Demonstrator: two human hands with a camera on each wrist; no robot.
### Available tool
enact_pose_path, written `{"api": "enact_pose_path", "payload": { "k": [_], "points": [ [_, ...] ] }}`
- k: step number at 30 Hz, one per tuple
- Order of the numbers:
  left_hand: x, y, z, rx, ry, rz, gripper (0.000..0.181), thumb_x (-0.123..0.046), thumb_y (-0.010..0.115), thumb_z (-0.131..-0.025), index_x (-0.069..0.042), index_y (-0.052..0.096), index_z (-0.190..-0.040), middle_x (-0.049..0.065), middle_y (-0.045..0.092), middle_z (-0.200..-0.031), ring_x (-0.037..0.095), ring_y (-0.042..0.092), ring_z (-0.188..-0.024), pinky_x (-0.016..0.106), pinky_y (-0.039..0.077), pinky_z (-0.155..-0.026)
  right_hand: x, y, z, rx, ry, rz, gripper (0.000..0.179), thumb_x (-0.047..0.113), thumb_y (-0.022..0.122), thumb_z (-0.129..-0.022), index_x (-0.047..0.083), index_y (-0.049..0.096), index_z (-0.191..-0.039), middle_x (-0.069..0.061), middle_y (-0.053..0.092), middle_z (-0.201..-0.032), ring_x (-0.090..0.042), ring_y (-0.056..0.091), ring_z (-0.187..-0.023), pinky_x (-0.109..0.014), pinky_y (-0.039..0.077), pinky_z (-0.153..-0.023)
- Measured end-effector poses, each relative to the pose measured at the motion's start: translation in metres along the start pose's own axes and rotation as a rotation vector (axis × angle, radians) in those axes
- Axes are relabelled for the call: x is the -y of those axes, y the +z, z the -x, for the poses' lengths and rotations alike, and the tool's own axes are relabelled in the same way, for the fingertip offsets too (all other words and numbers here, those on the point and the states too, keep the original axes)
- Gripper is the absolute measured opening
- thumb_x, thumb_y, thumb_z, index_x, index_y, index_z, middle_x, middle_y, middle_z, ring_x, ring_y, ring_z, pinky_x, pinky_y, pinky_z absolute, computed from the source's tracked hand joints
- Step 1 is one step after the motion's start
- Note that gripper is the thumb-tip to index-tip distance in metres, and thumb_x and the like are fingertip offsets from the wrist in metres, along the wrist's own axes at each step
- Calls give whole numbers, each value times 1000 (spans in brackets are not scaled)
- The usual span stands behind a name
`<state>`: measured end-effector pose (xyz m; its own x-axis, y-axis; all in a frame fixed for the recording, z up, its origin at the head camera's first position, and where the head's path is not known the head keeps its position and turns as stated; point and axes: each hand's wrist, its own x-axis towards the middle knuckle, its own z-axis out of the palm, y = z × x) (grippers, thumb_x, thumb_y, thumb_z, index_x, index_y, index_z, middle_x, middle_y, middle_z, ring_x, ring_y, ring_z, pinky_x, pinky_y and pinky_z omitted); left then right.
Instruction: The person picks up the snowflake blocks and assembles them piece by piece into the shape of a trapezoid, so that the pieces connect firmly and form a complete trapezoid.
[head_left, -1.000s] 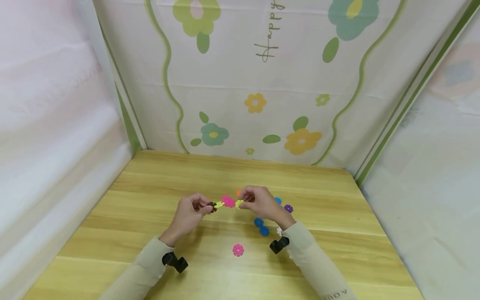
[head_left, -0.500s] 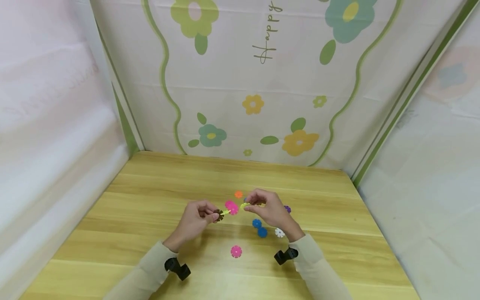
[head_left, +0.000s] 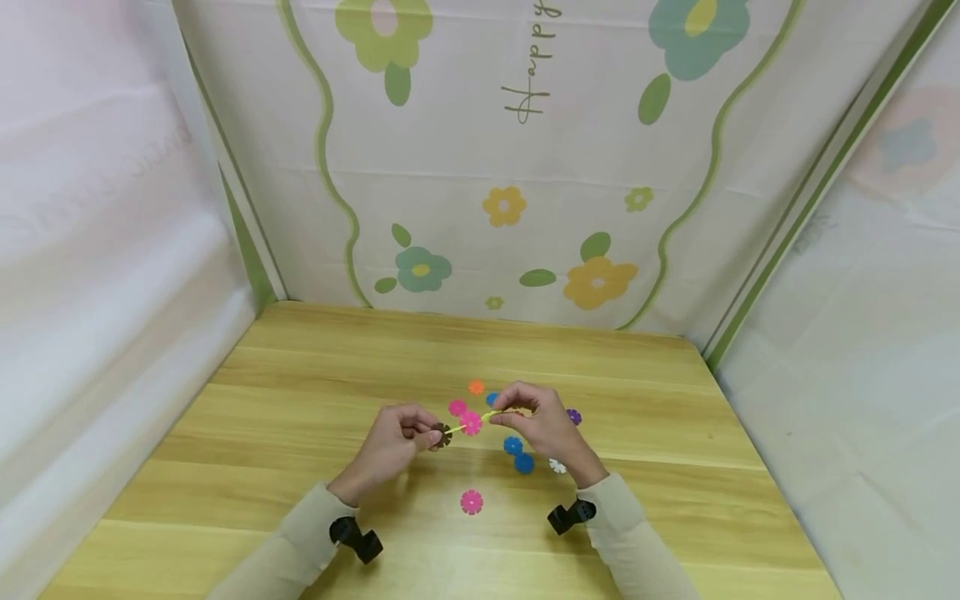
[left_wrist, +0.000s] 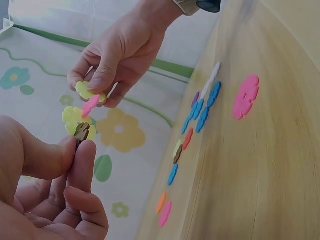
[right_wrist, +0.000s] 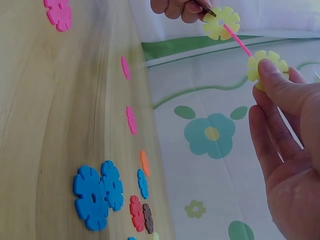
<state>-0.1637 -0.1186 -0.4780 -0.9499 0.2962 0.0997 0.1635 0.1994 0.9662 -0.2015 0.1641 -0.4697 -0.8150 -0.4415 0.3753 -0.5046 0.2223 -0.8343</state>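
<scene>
Notched plastic flower-shaped discs form a short row between the two hands, held above the table. My left hand (head_left: 397,442) pinches a brown disc (left_wrist: 81,131) at one end, between thumb and index finger. A yellow disc (right_wrist: 221,23) adjoins the brown one, followed by a pink disc (head_left: 470,423) seen edge-on in the right wrist view. At the other end my right hand (head_left: 538,421) pinches a second yellow disc (right_wrist: 267,69), which meets the pink disc's edge. How deeply the notches fit together cannot be made out.
On the wooden table (head_left: 300,375) lie loose discs: a near pink disc (head_left: 472,502), two blue discs (right_wrist: 91,198), an orange disc (head_left: 476,387), a purple disc (head_left: 573,417), a white disc (head_left: 557,466) and a red disc (right_wrist: 136,213). A printed cloth (head_left: 450,150) hangs behind.
The gap seen half a second ago between the pink disc and my right hand's yellow disc has closed. Both hands have come slightly lower in the head view since one second ago.
</scene>
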Motion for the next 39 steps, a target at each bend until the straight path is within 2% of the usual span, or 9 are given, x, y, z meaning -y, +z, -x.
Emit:
{"api": "enact_pose_path", "payload": {
  "k": [3, 8, 13, 18, 22, 26, 29, 33, 39],
  "points": [
    [-1, 2, 0, 9, -12, 10, 7, 1, 73, -96, 2, 75, -103, 18, 77, -93, 37, 75, -83, 34, 64, -73, 0, -1, 1, 12, -13, -13, 5, 13, 79, -96, 11, 75, -99, -6, 76, -102, -14, 74, -101, -42, 63, -92],
    [-4, 4, 0, 14, -26, 32, 7, 2, 71, -97, 4, 74, -102, 17, 77, -93, 36, 74, -84, 39, 65, -76, -3, 1, 2, 15, -42, -12, 14, 20, 78, -97, 6, 75, -96, -1, 76, -99, -16, 74, -100, -46, 64, -91],
    [-4, 8, -1, -4, -69, 62, 7, 6, 70, -96, 5, 73, -101, 16, 77, -93, 24, 74, -81, 41, 65, -79, -3, 7, 5, -44, -78, -2, 4, 10, 79, -95, 9, 76, -91, -5, 78, -95, -13, 74, -94, -45, 65, -86],
    [-5, 12, -1, -13, -97, 81, 7, 8, 68, -95, 7, 72, -101, 16, 75, -94, 16, 72, -78, 37, 65, -79, -2, 13, 7, -99, -70, -13, 15, -2, 80, -90, 12, 77, -89, -10, 78, -92, -11, 74, -90, -34, 65, -82],
    [-4, 16, -2, -21, -113, 97, 6, 9, 68, -95, 8, 71, -100, 17, 74, -92, 17, 72, -77, 38, 65, -79, -2, 13, 6, -109, -72, -5, 18, -5, 80, -89, 13, 77, -90, -9, 79, -92, -13, 74, -91, -36, 66, -81],
    [0, 20, -3, 3, -127, 105, 5, 6, 69, -97, 7, 71, -101, 16, 74, -93, 19, 73, -80, 39, 65, -81, -2, 6, 5, -57, -77, 29, 12, 0, 80, -91, 12, 78, -91, -8, 79, -93, -15, 75, -92, -42, 65, -82],
    [3, 20, -7, 70, -119, 106, 10, -1, 70, -99, 5, 72, -106, 15, 74, -99, 22, 73, -86, 41, 64, -85, -1, -6, 4, 4, -69, 62, 3, 8, 80, -93, 8, 77, -92, -5, 78, -93, -13, 75, -92, -39, 65, -83],
    [5, 18, -11, 157, -97, 74, 21, -16, 70, -103, 0, 73, -116, 13, 75, -107, 25, 73, -96, 46, 63, -91, 4, -20, 0, 100, -20, 68, 4, 11, 79, -94, 8, 76, -93, -2, 76, -94, -12, 73, -91, -32, 64, -85],
    [2, 22, -17, 216, -83, 25, 41, -34, 66, -106, -3, 70, -131, 11, 74, -124, 18, 73, -110, 38, 60, -99, 9, -32, -3, 223, 35, 58, 11, 6, 79, -94, 16, 74, -94, -3, 76, -96, -14, 73, -90, -39, 63, -89]
  ]
}}
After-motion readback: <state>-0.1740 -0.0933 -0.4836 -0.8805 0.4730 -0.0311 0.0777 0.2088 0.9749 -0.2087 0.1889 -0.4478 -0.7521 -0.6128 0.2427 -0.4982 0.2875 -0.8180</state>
